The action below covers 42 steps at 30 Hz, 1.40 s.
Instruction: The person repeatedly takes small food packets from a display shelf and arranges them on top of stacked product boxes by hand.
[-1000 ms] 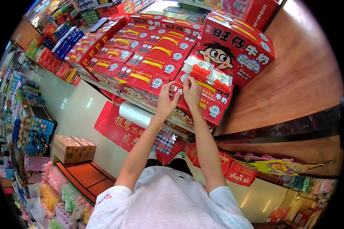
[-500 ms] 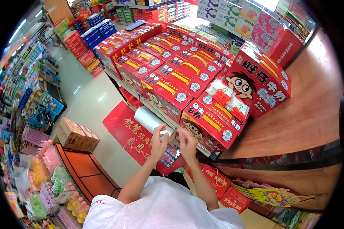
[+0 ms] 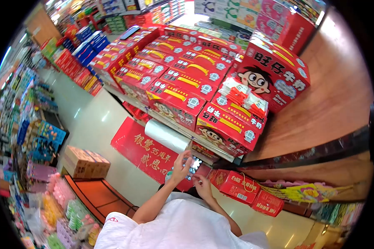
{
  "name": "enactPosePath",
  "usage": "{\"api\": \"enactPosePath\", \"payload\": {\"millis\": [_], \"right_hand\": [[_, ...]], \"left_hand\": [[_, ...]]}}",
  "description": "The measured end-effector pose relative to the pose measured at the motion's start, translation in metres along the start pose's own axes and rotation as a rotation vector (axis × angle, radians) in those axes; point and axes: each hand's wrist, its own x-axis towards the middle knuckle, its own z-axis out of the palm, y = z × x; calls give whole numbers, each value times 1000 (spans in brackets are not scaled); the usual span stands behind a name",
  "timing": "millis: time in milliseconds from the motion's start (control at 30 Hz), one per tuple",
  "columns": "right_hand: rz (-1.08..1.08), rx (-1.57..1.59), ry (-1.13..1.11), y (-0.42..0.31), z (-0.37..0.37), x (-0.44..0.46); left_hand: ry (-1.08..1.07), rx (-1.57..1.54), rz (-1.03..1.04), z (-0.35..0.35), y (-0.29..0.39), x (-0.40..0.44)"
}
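Left hand (image 3: 181, 167) and right hand (image 3: 202, 186), fingers bent, have drawn back, clear of milk boxes (image 3: 232, 124) along the shelf's front edge (image 3: 218, 152); I cannot tell whether they pinch anything.

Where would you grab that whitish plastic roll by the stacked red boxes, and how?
I'd cup the middle of the plastic roll, coming from above on the side away from the red boxes. It lies on its side with its rounded upper surface bare, while the boxes crowd its far side. Whether anything pins its ends, I can't tell.
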Motion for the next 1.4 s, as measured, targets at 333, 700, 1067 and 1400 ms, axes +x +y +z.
{"api": "enactPosePath", "payload": {"millis": [333, 700, 1067, 1400], "right_hand": [[13, 170, 335, -33, 1, 2], [21, 105, 577, -8, 82, -55], [173, 68, 776, 23, 133, -118], [94, 88, 708, 21, 118, -154]], "left_hand": [[-467, -64, -102, -26, -3, 6], [-834, 33, -15, -53, -30, -12], [-1246, 57, 120, -46, -58, -66], [-1158, 141, 91, -26, -46, -106]]}}
